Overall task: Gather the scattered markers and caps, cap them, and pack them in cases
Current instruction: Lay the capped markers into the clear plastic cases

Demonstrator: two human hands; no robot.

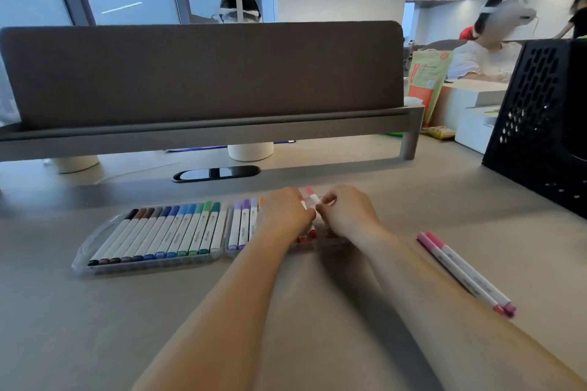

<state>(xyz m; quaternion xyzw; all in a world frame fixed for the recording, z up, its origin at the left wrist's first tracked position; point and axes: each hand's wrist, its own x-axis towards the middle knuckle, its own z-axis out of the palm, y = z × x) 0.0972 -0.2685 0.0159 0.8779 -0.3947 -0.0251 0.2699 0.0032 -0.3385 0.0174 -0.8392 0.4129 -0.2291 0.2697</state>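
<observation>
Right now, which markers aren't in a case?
The two pink markers, side by side on the table right of the right forearm; the rest are in or over the clear cases.

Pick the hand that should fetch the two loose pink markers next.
Right. The two pink-capped white markers lie on the beige desk just outside the right forearm, on the right hand's side; the left hand would have to cross over it.

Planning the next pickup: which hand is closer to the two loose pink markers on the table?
Right. The right hand is over the open case, the pink markers lying to its right; the left hand sits farther left, beyond it.
</observation>
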